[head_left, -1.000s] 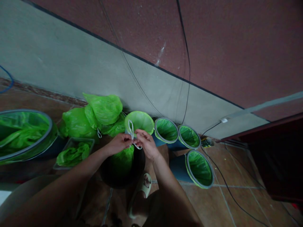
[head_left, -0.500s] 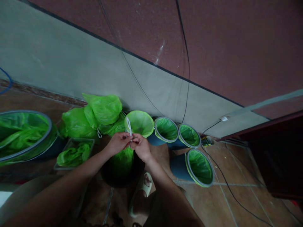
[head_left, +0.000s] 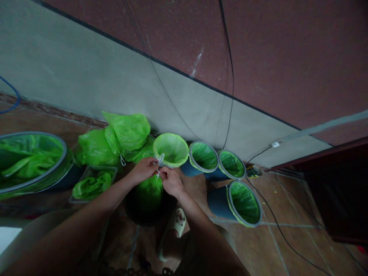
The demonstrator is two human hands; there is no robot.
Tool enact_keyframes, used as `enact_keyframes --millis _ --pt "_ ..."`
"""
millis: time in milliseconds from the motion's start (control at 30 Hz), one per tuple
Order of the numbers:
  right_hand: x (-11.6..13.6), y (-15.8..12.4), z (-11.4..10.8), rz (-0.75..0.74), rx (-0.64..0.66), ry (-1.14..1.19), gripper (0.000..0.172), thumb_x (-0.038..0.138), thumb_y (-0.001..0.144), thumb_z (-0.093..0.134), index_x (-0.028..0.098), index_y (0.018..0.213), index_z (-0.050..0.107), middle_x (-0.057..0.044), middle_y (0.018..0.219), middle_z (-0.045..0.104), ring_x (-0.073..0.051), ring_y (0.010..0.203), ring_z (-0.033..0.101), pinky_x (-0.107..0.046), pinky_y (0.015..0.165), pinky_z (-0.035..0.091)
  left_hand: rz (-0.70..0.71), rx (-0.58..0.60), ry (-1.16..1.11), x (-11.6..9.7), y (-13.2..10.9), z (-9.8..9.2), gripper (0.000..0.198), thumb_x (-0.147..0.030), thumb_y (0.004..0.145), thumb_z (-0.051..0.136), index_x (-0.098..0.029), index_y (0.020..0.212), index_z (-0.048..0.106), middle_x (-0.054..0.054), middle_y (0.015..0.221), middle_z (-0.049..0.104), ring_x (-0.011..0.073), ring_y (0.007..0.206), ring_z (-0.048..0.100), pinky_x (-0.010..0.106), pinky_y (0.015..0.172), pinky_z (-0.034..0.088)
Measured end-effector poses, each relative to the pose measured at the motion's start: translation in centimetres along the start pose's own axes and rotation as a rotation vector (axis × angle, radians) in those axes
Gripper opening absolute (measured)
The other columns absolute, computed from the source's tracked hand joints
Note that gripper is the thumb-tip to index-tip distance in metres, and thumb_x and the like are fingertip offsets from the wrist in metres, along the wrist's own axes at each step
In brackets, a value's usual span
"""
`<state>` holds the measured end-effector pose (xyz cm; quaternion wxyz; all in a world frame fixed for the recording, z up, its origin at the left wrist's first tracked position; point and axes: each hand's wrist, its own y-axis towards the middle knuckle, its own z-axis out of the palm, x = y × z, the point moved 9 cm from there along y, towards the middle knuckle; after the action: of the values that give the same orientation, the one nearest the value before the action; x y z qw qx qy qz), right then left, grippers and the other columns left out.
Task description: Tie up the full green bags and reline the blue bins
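Left hand (head_left: 147, 169) and right hand (head_left: 171, 181), close together, pinched a white drawstring (head_left: 161, 157); below them, a green bag (head_left: 149, 193) sat within a dark bin (head_left: 130, 214), long axis and gathered top pointing upward.

Illumination is dim and diffuse. Shadow darkens the tied green bag (head_left: 150, 191) and black bin (head_left: 165, 211). Detail is soft. Wide-angle distortion stretches the left-edge lined bin (head_left: 64, 151).

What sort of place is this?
Probably an indoor utility or waste-collecting corner; home or business, I can't tell. Signs: several green-lined bins by a painted wall, green bags heaped beside them, and a tiled floor.
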<state>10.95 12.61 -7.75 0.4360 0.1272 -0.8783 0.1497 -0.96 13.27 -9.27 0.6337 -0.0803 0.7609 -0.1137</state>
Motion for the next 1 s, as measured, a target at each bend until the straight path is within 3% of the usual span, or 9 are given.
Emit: enact_keyframes --millis 100,167,333,500,633,800,900,1000 --pt "-2.0 -0.2 1.4 0.251 0.138 0.445 0.007 0.014 0.079 0.056 0.019 0.078 0.06 0.004 0.067 0.054 -0.01 0.061 0.052 -0.022 0.06 0.045 0.073 0.075 0.021 -0.2 0.4 0.3 0.03 -0.025 0.066 0.063 -0.018 0.095 0.061 -0.005 0.057 0.059 0.0128 0.051 0.052 0.024 0.05 0.036" --pt "-2.2 -0.5 1.8 0.33 0.179 0.64 0.006 0.013 0.073 0.06 0.018 0.075 0.059 0.004 0.065 0.053 -0.008 0.056 0.051 -0.021 0.055 0.044 0.128 0.133 0.038 -0.6 0.3 0.6 0.027 -0.023 0.064 0.063 -0.019 0.091 0.058 -0.005 0.06 0.06 0.0134 0.056 0.054 0.024 0.054 0.039" --pt "-3.0 -1.0 1.6 0.435 0.165 0.8 0.015 0.011 0.066 0.067 0.017 0.076 0.058 0.005 0.062 0.057 -0.008 0.053 0.053 -0.021 0.054 0.045 0.249 0.172 0.246 -1.8 -0.5 1.3 0.007 -0.017 0.066 0.055 -0.02 0.072 0.056 -0.003 0.064 0.059 0.0146 0.064 0.055 0.027 0.062 0.043" --pt "-4.4 -0.8 2.0 0.519 0.144 0.882 0.024 0.013 0.064 0.075 0.016 0.08 0.059 0.005 0.061 0.06 -0.008 0.053 0.056 -0.02 0.054 0.046 0.298 0.2 0.262 -2.0 -1.1 1.9 0.011 -0.02 0.067 0.06 -0.02 0.077 0.058 -0.001 0.07 0.063 0.0164 0.07 0.06 0.028 0.068 0.047" --pt "-4.5 -0.6 2.1 0.494 0.144 0.906 0.024 0.017 0.062 0.078 0.015 0.08 0.062 0.004 0.06 0.062 -0.007 0.052 0.055 -0.02 0.053 0.045 0.302 0.15 0.312 -1.5 -0.9 1.7 0.014 -0.033 0.074 0.064 -0.02 0.077 0.06 0.002 0.074 0.066 0.0175 0.071 0.06 0.028 0.067 0.047" --pt "-4.0 -0.7 2.0 0.458 0.151 0.916 0.024 0.022 0.06 0.079 0.014 0.077 0.064 0.003 0.06 0.061 -0.008 0.053 0.056 -0.021 0.056 0.047 0.307 0.092 0.382 -1.3 -0.8 1.3 0.012 -0.031 0.08 0.06 -0.02 0.075 0.063 0.003 0.076 0.068 0.0178 0.072 0.06 0.028 0.068 0.045" --pt "-3.9 -0.3 1.5 0.399 0.139 0.861 0.017 0.019 0.06 0.073 0.015 0.075 0.065 0.003 0.061 0.062 -0.008 0.055 0.056 -0.022 0.056 0.048 0.329 0.083 0.453 -1.7 -1.1 1.0 0.013 -0.026 0.082 0.056 -0.02 0.073 0.063 0.003 0.072 0.065 0.0168 0.067 0.057 0.026 0.065 0.042" --pt "-5.1 0.2 -0.1 0.348 0.036 0.651 0.01 0.014 0.061 0.065 0.016 0.071 0.066 0.003 0.059 0.06 -0.009 0.053 0.055 -0.022 0.055 0.047 0.324 0.054 0.581 -1.7 -1.3 0.2 0.016 -0.018 0.081 0.052 -0.02 0.067 0.058 0.001 0.063 0.058 0.0156 0.06 0.053 0.026 0.062 0.037"
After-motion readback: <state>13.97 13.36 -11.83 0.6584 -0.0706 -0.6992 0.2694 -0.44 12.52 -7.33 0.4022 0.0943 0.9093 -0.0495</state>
